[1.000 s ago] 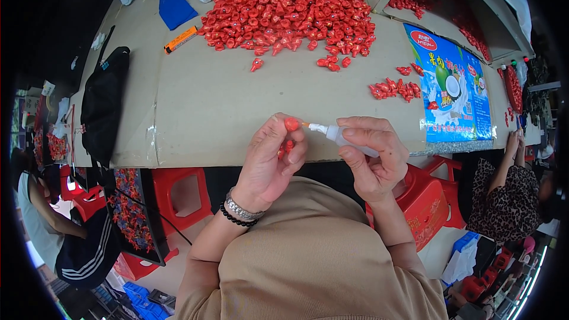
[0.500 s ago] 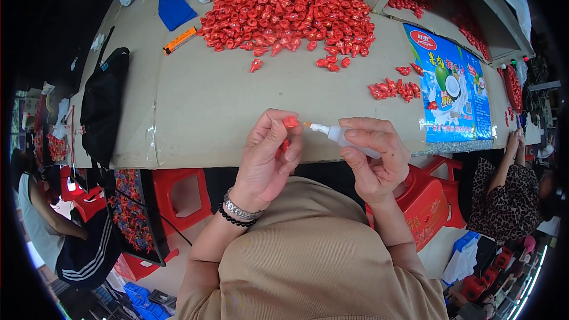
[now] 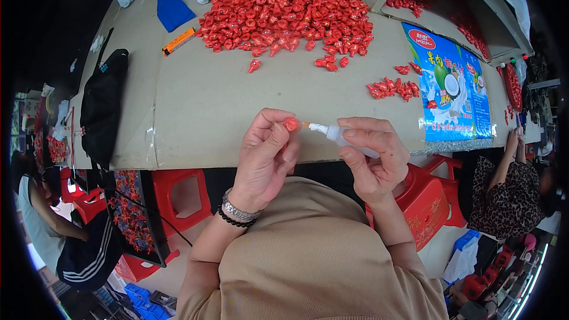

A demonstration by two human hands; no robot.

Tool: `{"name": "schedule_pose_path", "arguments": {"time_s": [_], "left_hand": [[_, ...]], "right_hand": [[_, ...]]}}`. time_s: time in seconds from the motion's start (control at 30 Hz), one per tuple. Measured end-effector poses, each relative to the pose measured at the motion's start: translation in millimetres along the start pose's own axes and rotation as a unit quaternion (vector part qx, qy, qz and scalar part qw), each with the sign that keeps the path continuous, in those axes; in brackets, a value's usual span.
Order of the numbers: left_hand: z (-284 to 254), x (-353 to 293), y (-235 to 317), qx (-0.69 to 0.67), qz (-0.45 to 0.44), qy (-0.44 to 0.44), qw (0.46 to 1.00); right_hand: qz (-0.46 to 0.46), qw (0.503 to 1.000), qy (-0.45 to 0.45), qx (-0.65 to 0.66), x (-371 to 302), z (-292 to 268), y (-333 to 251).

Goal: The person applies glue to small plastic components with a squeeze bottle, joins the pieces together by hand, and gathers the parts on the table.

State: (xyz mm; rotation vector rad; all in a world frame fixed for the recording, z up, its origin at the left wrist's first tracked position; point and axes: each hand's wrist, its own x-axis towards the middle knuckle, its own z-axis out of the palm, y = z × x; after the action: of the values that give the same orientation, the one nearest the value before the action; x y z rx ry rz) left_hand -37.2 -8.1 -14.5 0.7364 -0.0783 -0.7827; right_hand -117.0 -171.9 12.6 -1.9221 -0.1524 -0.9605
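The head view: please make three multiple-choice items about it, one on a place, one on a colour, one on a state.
1. Where does the big pile of small pieces lie?
A. on the far part of the cardboard-covered table
B. on the floor
C. in the person's lap

2. What colour is the small piece in the left hand?
A. blue
B. red
C. white

3. What does the right hand do?
A. lies flat and empty
B. holds a small white squeeze bottle, nozzle toward the piece
C. grips the orange marker

Answers: 1 A, the pile lies beyond the hands on the table; 2 B, it matches the pile; 3 B, fingers wrap the bottle.
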Motion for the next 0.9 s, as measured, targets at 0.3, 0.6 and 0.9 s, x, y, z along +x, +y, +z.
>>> {"name": "schedule_pose_path", "arguments": {"time_s": [0.3, 0.6, 0.9], "left_hand": [[-0.4, -0.9, 0.5, 0.0, -0.007, -0.004, 1.0], [3.1, -0.1, 2.1, 0.01, 0.029, 0.022, 0.999], [8.8, -1.4, 4.4, 0.025, 0.04, 0.028, 0.999]], "right_hand": [[0.021, 1.0, -0.013, -0.003, -1.4, -2.5, -3.3], [-0.01, 1.0, 0.011, 0.015, 0.4, -0.7, 0.3], [0.012, 1.0, 0.004, 0.026, -0.5, -1.3, -1.8]]}}
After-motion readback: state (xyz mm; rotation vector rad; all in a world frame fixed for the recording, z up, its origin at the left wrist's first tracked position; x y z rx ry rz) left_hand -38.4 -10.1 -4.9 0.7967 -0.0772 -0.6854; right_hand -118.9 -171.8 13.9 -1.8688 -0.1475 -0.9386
